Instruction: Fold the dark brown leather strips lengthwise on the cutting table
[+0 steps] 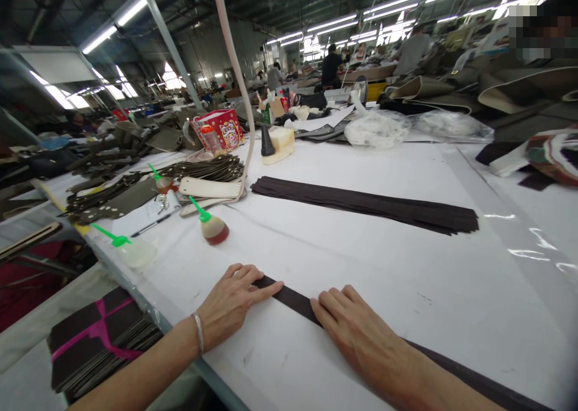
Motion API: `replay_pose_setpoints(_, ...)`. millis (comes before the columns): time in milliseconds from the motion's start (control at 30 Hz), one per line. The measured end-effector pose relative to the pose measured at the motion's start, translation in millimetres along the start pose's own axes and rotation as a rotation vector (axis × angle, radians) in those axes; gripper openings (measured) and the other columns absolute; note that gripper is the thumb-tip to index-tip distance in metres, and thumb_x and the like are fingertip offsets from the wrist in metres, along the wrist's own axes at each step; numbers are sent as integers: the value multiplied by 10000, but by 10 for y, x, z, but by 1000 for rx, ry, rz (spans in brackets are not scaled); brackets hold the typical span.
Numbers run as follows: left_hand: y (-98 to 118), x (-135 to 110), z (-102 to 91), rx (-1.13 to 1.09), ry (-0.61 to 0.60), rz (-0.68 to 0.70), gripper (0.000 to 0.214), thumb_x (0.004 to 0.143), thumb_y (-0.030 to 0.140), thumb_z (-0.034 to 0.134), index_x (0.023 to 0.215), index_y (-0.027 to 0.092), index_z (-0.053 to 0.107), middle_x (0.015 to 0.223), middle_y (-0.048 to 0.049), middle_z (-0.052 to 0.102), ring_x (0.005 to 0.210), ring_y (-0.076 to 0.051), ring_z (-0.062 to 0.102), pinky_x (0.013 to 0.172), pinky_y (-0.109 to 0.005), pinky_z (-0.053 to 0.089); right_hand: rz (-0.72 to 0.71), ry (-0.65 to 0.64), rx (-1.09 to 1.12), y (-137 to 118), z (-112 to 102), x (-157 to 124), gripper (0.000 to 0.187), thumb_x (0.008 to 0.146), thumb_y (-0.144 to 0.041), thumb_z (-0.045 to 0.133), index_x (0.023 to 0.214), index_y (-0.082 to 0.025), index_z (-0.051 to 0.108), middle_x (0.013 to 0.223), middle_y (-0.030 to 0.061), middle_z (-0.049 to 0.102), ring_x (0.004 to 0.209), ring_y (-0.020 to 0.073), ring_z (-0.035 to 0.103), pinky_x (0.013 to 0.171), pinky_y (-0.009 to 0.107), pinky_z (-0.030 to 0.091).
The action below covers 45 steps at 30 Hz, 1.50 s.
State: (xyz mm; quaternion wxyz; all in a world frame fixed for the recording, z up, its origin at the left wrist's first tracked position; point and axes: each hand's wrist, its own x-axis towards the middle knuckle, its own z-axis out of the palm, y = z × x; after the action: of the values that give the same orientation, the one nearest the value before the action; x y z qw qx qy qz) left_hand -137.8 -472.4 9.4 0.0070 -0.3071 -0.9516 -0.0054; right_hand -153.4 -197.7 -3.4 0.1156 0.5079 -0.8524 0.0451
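A long dark brown strip [295, 301] lies on the white tabletop and runs from my left hand toward the lower right corner. My left hand [232, 302] pinches its far end, thumb stretched along the strip, fingertips at the edge. Farther along, my right hand [350, 321] has its fingers curled onto the same strip, pressing it to the table; the palm hides part of it. Beyond both hands lies a stack of similar dark strips [361, 203]. A squeeze bottle [214, 229] with a green nozzle and reddish liquid stands past my left hand.
Two more green-nozzled bottles, one clear [135, 251] and one amber [165, 184], stand at the left. A pen [151, 225], pale straps [210, 187] and a yellowish block [282, 141] lie farther back. Below the table edge sits a bundle [97, 345] tied in pink. People work behind.
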Motion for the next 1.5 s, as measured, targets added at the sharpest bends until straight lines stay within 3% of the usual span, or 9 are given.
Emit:
replay_pose_setpoints(267,8,-16,-30,29,15,9,733,767,-54,397,1376,352,416,1078,-55,543,1033,-225,483,915,-418,338,25,3,10,44,-139,-257,215,750,6,526,892,-156,520,812,29,481,689,181,406,655,322,277)
replay_pose_setpoints(333,81,12,-57,54,81,-5,694,771,-60,384,1323,348,488,1122,-64,546,1078,-245,475,907,-438,354,26,1,9,45,-145,-292,216,754,8,528,895,-155,524,811,29,482,689,182,405,654,322,278)
replay_pose_setpoints(433,376,147,-86,32,269,-68,588,824,-45,343,1250,296,562,1244,-87,510,1162,-273,440,924,-465,382,12,-5,-11,37,-124,-298,187,772,-1,536,886,-148,535,801,30,485,686,184,405,661,329,285)
replay_pose_setpoints(500,663,282,-69,-102,339,-63,530,855,-22,330,1281,224,526,1237,-102,522,1154,-245,461,948,-435,414,10,2,-21,27,-106,-286,163,796,-11,533,892,-142,541,808,34,494,700,187,415,678,338,292)
replay_pose_setpoints(600,1044,454,29,-327,274,-6,473,865,2,353,1284,169,494,1075,-91,593,1012,-209,542,902,-394,486,33,18,1,14,-97,-277,137,826,-26,527,894,-143,542,842,37,516,734,189,433,703,349,300)
replay_pose_setpoints(667,1171,500,117,-387,248,-30,429,873,16,369,1255,151,508,1021,-92,600,964,-213,556,872,-396,513,43,12,12,10,-109,-286,114,842,-40,526,868,-150,539,837,32,518,742,190,436,705,352,303)
replay_pose_setpoints(933,1130,424,251,-348,268,-35,508,877,12,349,1347,182,439,1207,-100,573,1136,-211,524,988,-405,482,56,-8,-28,46,-155,-478,136,852,-45,511,950,-133,543,829,36,507,762,203,447,700,357,314)
replay_pose_setpoints(1500,1252,410,244,-102,211,-11,600,811,-9,384,1348,242,481,1202,-112,521,1146,-251,500,951,-419,504,93,-18,-28,103,-248,-970,200,821,9,468,923,-146,543,826,35,492,742,192,437,724,361,328)
